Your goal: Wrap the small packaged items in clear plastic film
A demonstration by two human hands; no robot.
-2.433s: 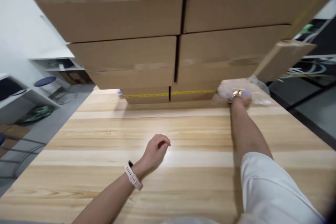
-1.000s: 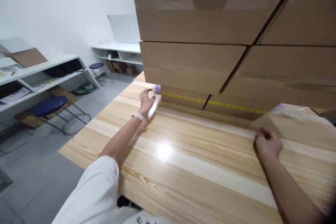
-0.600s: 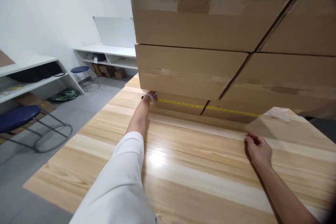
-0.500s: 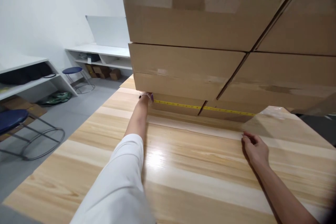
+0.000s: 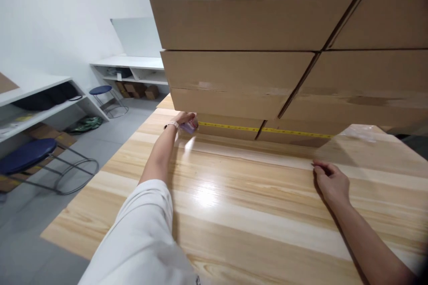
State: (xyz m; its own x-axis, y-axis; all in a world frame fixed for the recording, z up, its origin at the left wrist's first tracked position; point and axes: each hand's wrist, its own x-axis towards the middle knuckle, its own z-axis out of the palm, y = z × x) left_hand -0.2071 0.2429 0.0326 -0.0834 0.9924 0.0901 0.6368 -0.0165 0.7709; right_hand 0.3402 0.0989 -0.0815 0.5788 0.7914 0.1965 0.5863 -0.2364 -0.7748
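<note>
A: Since half a second ago the left hand has drawn back a little from the corner of the stacked cardboard boxes, and more of the pale purple end piece it pinches now shows. The right hand has barely shifted.

B: So the left is closed on that purple piece?

A: Fingers curled around it, yes — it looks like the end of the yellow measuring tape, which runs along the foot of the bottom boxes, just above the wooden table. Holding the end at the stack's left corner would keep the tape taut against the cardboard, I'd judge.

B: And the right hand?

A: Flat-ish on the table, fingers loosely bent, holding nothing. Its fingertips touch the edge of a clear plastic sheet or bag lying on the table at the right.

B: Where does the tape end on that side?

A: Hard to say — the yellow line fades out behind the plastic. The box tops are cut off by the frame, and the purple piece is too blurred to name for certain. A white strap sits on the left wrist; a blue stool stands off to the left.
</note>
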